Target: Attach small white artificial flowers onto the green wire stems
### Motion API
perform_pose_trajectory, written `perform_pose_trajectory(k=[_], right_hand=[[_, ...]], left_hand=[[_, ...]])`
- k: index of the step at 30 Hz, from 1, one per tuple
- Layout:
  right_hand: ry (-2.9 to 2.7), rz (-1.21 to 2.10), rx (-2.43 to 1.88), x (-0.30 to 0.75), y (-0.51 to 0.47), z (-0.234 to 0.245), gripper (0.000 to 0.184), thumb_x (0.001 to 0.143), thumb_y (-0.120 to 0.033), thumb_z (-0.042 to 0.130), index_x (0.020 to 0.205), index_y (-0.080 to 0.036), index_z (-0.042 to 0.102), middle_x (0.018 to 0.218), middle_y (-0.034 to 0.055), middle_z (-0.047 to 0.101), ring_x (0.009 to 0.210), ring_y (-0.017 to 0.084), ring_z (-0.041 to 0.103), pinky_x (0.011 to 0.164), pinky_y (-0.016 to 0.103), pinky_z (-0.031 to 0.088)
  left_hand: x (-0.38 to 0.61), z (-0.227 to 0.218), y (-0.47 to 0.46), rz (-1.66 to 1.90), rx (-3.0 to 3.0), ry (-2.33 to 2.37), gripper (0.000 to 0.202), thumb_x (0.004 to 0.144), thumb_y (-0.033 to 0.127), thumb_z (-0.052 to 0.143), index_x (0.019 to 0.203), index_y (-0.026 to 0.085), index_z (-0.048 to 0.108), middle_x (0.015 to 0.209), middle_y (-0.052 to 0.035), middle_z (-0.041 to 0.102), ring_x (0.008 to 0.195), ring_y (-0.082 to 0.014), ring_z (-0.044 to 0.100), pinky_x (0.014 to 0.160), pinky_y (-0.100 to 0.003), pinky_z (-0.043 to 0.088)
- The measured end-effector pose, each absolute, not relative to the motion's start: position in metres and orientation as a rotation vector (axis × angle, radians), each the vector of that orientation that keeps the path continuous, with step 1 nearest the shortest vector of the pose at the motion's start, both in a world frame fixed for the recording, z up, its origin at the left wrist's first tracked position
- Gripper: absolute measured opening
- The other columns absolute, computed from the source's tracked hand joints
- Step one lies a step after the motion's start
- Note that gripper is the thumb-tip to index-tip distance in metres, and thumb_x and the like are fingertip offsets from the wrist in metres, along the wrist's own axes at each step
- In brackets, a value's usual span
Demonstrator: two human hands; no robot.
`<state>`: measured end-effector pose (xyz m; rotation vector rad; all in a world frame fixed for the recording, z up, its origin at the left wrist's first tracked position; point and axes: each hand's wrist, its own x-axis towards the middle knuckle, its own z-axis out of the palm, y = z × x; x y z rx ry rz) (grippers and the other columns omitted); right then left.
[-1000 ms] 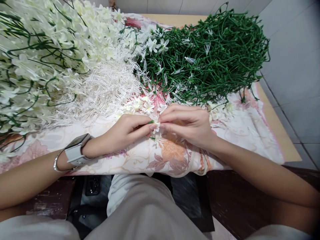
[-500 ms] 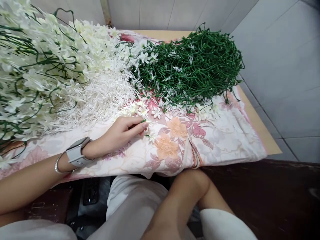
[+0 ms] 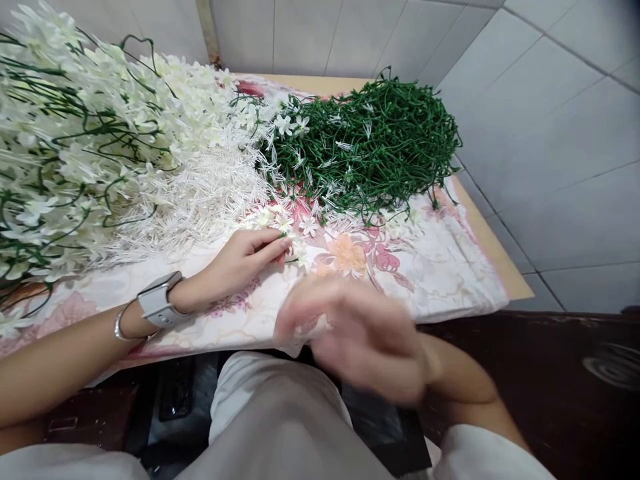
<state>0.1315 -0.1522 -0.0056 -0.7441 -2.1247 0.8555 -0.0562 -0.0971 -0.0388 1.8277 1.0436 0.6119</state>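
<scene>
My left hand [image 3: 250, 263], with a watch on the wrist, rests on the flowered cloth [image 3: 435, 273]. Its thumb and fingers pinch a green artificial flower stem [image 3: 283, 235], mostly hidden by the fingers. Small white flowers [image 3: 309, 227] lie just beyond the fingertips. Over the front edge of the cloth is my right hand [image 3: 357, 340], smeared by motion, so its fingers and anything in them cannot be made out. Behind the hands lie a heap of thin white flower pieces [image 3: 210, 193] and a large tangled pile of green plastic stems [image 3: 370, 147].
Finished-looking white flower sprays [image 3: 90, 147] are heaped high on the left. A tiled wall [image 3: 300, 33] stands behind the table, and the bare wooden table edge [image 3: 517, 290] shows at the right. A dark phone-like object [image 3: 175, 390] lies below the table.
My right hand has come up from low, out of sight, to above the cloth's front edge. The left hand keeps its pinch in nearly the same place. The view has shifted slightly.
</scene>
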Motion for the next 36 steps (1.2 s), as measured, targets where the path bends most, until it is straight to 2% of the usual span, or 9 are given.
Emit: perform_pose_trajectory(k=[1,3,7,10,18,25,33,36], right_hand=[[-2.041,0.627,-0.793,0.135,-0.141,-0.008,0.012,0.088,-0.018,0.048,0.095,-0.02,0.058,0.086,0.0067,0.065,0.084,0.018,0.061,0.076,0.033,0.049],[-2.112,0.359,-0.861,0.142,-0.118,-0.014,0.01,0.086,-0.016,0.05,0.093,-0.018,0.057,0.089,0.0091,0.064,0.088,0.02,0.058,0.08,0.036,0.047],[-2.329,0.459,-0.883,0.148,-0.088,-0.023,0.008,0.087,-0.017,0.051,0.088,-0.014,0.059,0.08,0.0055,0.062,0.072,0.015,0.056,0.066,0.027,0.044],[-2.336,0.505,-0.801,0.146,-0.078,-0.025,0.009,0.086,-0.015,0.052,0.082,-0.014,0.06,0.072,0.0021,0.059,0.064,0.011,0.052,0.061,0.024,0.04],[-2.215,0.673,-0.642,0.14,-0.061,-0.038,0.008,0.085,-0.014,0.054,0.082,-0.015,0.06,0.072,0.0005,0.059,0.065,0.01,0.052,0.062,0.023,0.041],[-2.175,0.817,-0.559,0.148,-0.065,-0.048,0.008,0.085,-0.013,0.055,0.085,-0.015,0.063,0.076,0.0021,0.062,0.07,0.011,0.057,0.065,0.024,0.045],[-2.023,1.132,-0.655,0.151,-0.068,-0.045,0.011,0.085,-0.021,0.057,0.091,-0.014,0.063,0.083,0.0044,0.066,0.075,0.012,0.061,0.067,0.023,0.047],[-2.027,1.136,-0.699,0.152,-0.069,-0.044,0.009,0.084,-0.018,0.058,0.089,-0.013,0.064,0.082,0.0045,0.067,0.073,0.011,0.061,0.066,0.023,0.047]], left_hand=[[-0.056,-0.039,-0.097,0.624,1.822,1.039,0.038,0.092,0.039,0.043,0.065,0.014,0.052,0.059,0.0035,0.045,0.055,-0.0079,0.039,0.052,-0.021,0.03],[-0.056,-0.038,-0.096,0.644,1.828,1.038,0.038,0.092,0.038,0.043,0.065,0.014,0.053,0.058,0.0039,0.045,0.055,-0.0075,0.038,0.052,-0.02,0.03],[-0.056,-0.038,-0.096,0.648,1.839,1.033,0.037,0.092,0.038,0.043,0.066,0.014,0.055,0.059,0.004,0.045,0.054,-0.007,0.038,0.052,-0.019,0.03],[-0.056,-0.037,-0.097,0.644,1.817,1.043,0.038,0.093,0.04,0.042,0.067,0.014,0.054,0.058,0.0041,0.046,0.054,-0.007,0.038,0.051,-0.019,0.03],[-0.056,-0.043,-0.096,0.665,1.908,1.071,0.035,0.093,0.038,0.041,0.072,0.014,0.055,0.061,0.0038,0.047,0.057,-0.0078,0.041,0.053,-0.019,0.031],[-0.055,-0.04,-0.095,0.628,2.014,0.997,0.029,0.093,0.035,0.044,0.078,0.015,0.059,0.066,0.0029,0.054,0.06,-0.0083,0.045,0.057,-0.019,0.034],[-0.056,-0.037,-0.093,0.577,1.869,1.03,0.036,0.091,0.041,0.044,0.076,0.013,0.062,0.063,0.0017,0.051,0.06,-0.009,0.045,0.054,-0.019,0.034],[-0.057,-0.038,-0.092,0.571,1.871,1.009,0.035,0.091,0.039,0.045,0.072,0.013,0.06,0.063,0.0019,0.052,0.06,-0.0086,0.046,0.055,-0.019,0.035]])
